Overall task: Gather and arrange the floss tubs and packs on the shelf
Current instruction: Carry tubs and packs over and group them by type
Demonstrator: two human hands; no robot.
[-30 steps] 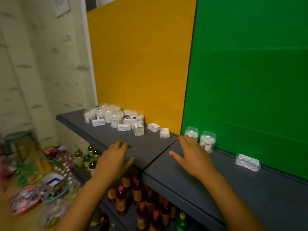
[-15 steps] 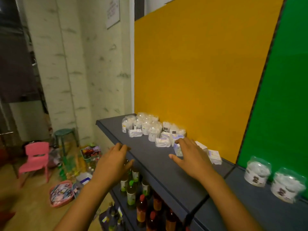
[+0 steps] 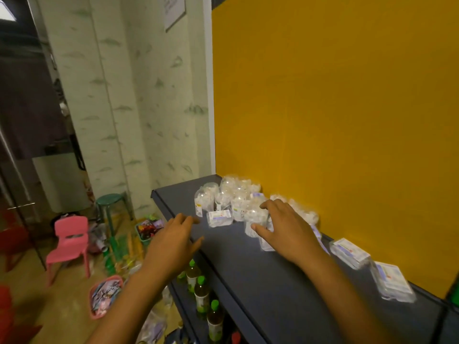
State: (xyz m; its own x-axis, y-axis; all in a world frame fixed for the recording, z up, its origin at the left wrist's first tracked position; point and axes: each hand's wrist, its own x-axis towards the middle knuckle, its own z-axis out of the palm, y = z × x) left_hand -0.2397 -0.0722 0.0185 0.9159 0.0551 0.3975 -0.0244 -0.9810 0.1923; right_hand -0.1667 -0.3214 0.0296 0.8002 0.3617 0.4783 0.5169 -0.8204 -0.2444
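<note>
Here, the floss tubs point(image 3: 231, 199) sit bunched at the far left end of the shelf point(image 3: 260, 269), against the yellow panel point(image 3: 335, 108), just beyond my right hand point(image 3: 285, 232). One flat floss pack point(image 3: 219, 218) lies in front of the cluster, between my two hands; two more packs point(image 3: 349, 253) point(image 3: 392, 281) lie along the panel to the right of my right wrist, apart from the bunch.

Right hand: fingers spread and relaxed, holding nothing, hovering over the nearest tubs; I cannot tell whether the fingertips touch them. Left hand point(image 3: 173, 242): fingers loose, empty, over the shelf's front edge.

Open room: bare dark shelf top runs from the front edge back to the packs, under and behind both forearms. The shelf's left end drops off just past the tubs.

Around: green-capped bottles point(image 3: 198, 291) on the tier below my left hand. Further left on the floor, a pink chair point(image 3: 68, 242), a green stool point(image 3: 110, 202) and a pink basket point(image 3: 105, 296).

Labels on tubs and packs are too blurred to read.
</note>
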